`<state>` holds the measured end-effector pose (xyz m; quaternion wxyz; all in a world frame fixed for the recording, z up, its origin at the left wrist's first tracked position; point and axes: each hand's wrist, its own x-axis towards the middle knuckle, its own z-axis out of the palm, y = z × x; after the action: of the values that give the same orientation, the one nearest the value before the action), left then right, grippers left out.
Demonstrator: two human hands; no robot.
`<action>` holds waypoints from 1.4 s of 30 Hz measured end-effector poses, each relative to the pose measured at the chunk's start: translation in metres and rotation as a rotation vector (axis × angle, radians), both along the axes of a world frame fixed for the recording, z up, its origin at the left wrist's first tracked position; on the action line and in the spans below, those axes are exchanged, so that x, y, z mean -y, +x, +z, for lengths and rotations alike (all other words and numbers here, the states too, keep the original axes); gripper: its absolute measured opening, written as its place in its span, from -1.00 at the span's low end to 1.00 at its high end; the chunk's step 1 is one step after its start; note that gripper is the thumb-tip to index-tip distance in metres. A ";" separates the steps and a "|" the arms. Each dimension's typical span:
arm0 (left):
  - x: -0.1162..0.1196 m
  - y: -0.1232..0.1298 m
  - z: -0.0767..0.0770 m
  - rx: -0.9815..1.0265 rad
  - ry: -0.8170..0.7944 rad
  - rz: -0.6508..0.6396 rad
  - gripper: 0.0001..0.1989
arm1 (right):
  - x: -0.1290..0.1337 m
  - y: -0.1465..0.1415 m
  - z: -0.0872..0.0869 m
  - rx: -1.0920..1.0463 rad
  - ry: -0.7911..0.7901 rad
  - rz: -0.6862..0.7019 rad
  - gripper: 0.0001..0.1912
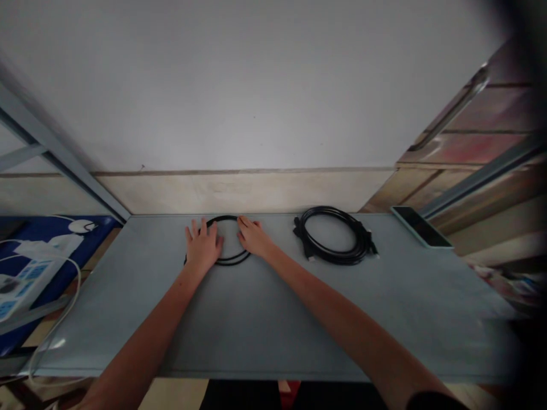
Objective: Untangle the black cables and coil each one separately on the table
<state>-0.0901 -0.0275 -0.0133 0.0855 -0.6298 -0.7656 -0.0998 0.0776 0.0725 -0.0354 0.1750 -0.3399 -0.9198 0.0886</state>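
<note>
A loosely coiled black cable (231, 262) lies near the table's back edge, left of centre. Over its left side rests my left hand (202, 246), palm down with the fingers spread, covering part of the loop. My right hand (254, 236) is at the loop's right side, its fingers bent together around the cable there; the exact grip is partly hidden. To the right, apart from both hands, a second, thicker coil of black cable (337, 260) lies flat with several plug ends sticking out at its sides.
The grey table (256, 330) stands against a white wall (256, 85). A phone (422, 228) lies at the back right. Metal posts rise at both ends. At left, a white power strip (38, 273) sits on a blue surface, and a white cord (78, 285) hangs over the table's left corner.
</note>
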 end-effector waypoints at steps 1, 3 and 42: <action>0.001 -0.010 0.002 0.018 -0.024 0.054 -0.47 | -0.001 -0.005 -0.001 -0.002 -0.016 -0.008 -0.47; 0.000 -0.029 0.004 0.052 -0.077 0.090 -0.55 | -0.003 -0.015 -0.001 -0.006 -0.047 -0.046 -0.43; -0.004 0.181 -0.017 0.612 -0.049 -0.745 -0.75 | 0.002 0.206 0.026 -0.025 -0.054 -0.375 -0.79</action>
<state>0.0913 -0.0238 -0.0307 -0.2002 -0.8046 -0.4801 -0.2864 0.2833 0.0708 -0.0092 0.1909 -0.5088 -0.8353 0.0833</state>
